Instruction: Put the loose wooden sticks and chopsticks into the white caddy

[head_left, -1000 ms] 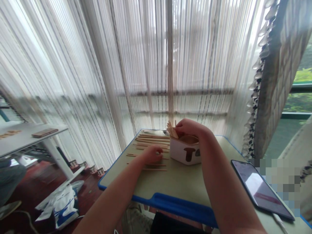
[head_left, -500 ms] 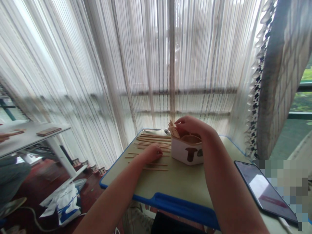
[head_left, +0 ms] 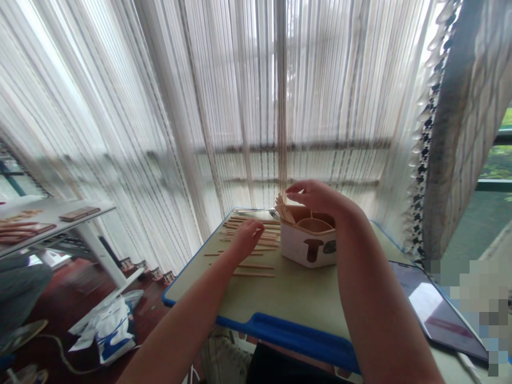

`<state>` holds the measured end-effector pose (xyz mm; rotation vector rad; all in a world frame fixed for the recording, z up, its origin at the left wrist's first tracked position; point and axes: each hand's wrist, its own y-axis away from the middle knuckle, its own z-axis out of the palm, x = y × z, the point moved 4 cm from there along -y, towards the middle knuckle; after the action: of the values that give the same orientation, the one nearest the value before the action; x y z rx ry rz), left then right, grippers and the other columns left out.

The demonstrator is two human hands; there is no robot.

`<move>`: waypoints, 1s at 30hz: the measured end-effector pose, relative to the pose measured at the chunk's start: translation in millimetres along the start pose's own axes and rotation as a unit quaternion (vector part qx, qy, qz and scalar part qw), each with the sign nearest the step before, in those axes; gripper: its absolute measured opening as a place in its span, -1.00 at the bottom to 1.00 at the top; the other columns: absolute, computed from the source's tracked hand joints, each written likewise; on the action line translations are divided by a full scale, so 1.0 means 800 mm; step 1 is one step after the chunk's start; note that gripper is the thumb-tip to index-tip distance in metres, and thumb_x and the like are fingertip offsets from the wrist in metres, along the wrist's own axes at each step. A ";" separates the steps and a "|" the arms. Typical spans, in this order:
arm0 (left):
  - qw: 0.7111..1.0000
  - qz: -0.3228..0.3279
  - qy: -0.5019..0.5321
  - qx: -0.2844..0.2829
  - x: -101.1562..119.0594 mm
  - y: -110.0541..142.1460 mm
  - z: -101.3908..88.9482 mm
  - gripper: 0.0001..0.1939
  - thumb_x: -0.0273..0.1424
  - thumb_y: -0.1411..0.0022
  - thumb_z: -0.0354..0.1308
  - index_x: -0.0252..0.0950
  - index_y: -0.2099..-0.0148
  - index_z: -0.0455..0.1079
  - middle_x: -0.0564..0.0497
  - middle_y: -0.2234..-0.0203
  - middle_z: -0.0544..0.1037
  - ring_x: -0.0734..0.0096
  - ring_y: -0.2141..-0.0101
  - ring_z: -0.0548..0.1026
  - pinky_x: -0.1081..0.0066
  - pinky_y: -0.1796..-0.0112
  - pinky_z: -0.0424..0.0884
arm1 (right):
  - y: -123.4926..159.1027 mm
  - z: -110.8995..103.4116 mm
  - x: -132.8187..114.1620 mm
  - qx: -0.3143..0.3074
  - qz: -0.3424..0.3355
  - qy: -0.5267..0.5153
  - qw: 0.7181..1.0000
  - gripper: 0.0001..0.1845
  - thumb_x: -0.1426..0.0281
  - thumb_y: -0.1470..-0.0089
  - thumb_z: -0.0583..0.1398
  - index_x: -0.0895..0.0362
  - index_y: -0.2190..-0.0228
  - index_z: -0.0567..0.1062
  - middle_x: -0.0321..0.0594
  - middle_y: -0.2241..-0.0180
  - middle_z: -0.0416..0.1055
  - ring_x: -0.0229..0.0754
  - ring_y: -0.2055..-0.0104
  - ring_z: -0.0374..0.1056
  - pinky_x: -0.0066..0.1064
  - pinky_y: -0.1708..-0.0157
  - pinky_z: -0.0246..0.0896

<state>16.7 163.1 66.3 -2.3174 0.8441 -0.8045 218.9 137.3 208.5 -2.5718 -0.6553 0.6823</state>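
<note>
Slim wooden chopsticks (head_left: 256,275) lie crosswise on the small table, several of them in rows. My left hand (head_left: 248,234) is over the upper rows, fingers bent and tips close together; whatever they pinch, if anything, cannot be made out. Beside the rows stands a white utensil holder (head_left: 296,248) with a brown inside, compartments and a brown mark on its front. Pale wooden sticks (head_left: 286,212) lean upright in its left compartment. Above them hovers my right hand (head_left: 314,194), thumb and fingers apart, with nothing visible between them.
A metal spoon (head_left: 273,213) lies at the table's far edge. At the right is a phone (head_left: 444,312) with a cable. The table (head_left: 296,298) has a blue rim. On the left, another person's hand (head_left: 24,230) rests at a white table; a plastic bag (head_left: 116,330) is on the floor.
My left hand has moved up and away from me over the chopsticks. My right hand has lifted a little above the holder, showing more of its inside. The other person's hand has come further into view.
</note>
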 end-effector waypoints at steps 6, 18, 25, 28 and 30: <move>0.994 0.021 0.060 0.094 0.011 -0.001 -0.021 -0.74 -0.39 -0.23 -0.06 -0.25 0.11 0.40 -0.10 0.28 0.41 0.32 0.21 0.35 0.33 0.13 0.25 | 0.001 0.000 0.001 0.002 0.022 0.007 1.000 -0.71 0.23 0.00 0.15 0.09 0.28 0.55 -0.18 0.34 0.51 -0.24 0.41 0.35 -0.42 0.41 0.18; 0.848 -0.128 0.206 0.472 -0.009 0.018 -0.102 -0.80 -0.32 -0.14 0.11 -0.27 0.19 0.39 0.05 0.41 0.41 0.56 0.43 0.37 0.54 0.36 0.31 | 0.001 0.000 0.004 -0.001 0.012 0.020 1.000 -0.72 0.25 0.00 0.15 0.09 0.27 0.54 -0.18 0.36 0.50 -0.22 0.40 0.36 -0.42 0.40 0.17; 0.675 -0.272 0.421 0.542 -0.066 0.024 -0.095 -0.85 -0.43 -0.07 0.13 -0.26 0.26 0.26 0.16 0.52 0.34 0.70 0.56 0.37 0.61 0.47 0.34 | -0.002 0.006 0.008 -0.025 0.023 0.018 0.999 -0.74 0.31 0.02 0.17 0.07 0.26 0.53 -0.18 0.28 0.50 -0.22 0.37 0.37 -0.44 0.41 0.18; 0.614 -0.311 0.521 0.505 -0.076 0.020 -0.083 -0.91 -0.53 -0.10 0.09 -0.28 0.34 0.23 0.16 0.55 0.35 0.70 0.55 0.39 0.61 0.44 0.39 | -0.002 0.007 0.006 -0.021 0.022 0.011 0.999 -0.73 0.30 0.02 0.17 0.07 0.23 0.52 -0.17 0.28 0.50 -0.21 0.38 0.37 -0.43 0.43 0.18; 0.573 -0.325 0.580 0.479 -0.076 0.017 -0.074 -0.90 -0.59 -0.12 0.06 -0.32 0.38 0.23 0.14 0.58 0.36 0.68 0.55 0.40 0.61 0.44 0.42 | -0.002 0.008 0.003 -0.022 0.017 0.013 1.000 -0.73 0.29 0.02 0.17 0.06 0.24 0.53 -0.17 0.28 0.50 -0.21 0.39 0.37 -0.43 0.44 0.17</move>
<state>-67.2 180.5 76.4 -0.7801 -0.2294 -2.4228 217.0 141.2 203.3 -2.6336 -0.6268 0.6510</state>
